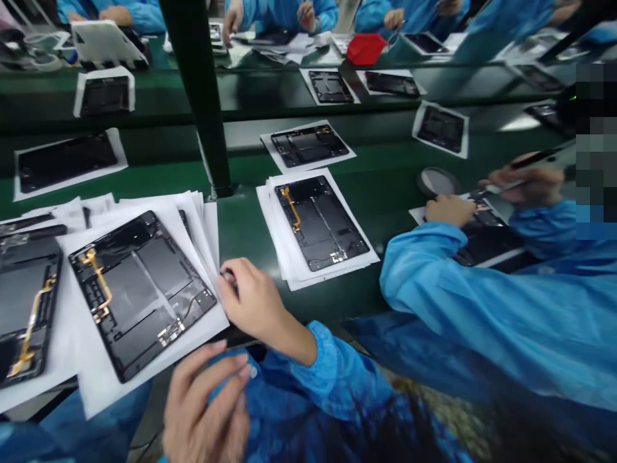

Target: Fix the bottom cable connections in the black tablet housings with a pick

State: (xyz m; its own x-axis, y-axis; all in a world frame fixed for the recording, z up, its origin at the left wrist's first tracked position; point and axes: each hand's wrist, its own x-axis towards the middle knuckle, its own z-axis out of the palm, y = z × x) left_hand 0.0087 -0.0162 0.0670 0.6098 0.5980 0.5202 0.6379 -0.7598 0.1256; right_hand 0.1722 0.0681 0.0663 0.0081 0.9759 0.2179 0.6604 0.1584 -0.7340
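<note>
My right hand (250,302) pinches a small shiny metal item (228,276) at the edge of a stack of white paper sheets (202,225). On those sheets lies a black tablet housing (139,289) with a yellow flex cable, just left of my fingers. My left hand (205,402) hangs loosely curled below the sheets' front corner, holding nothing. A second housing with a yellow cable (24,315) lies at the far left. A third (321,222) rests on its own paper pile to the right of my right hand.
A co-worker's blue-sleeved hands (525,186) work on another housing (486,241) at the right. A black post (195,83) rises from the green bench (241,231). Further housings on paper sheets line the belt beyond, and a red object (366,48) sits at the back.
</note>
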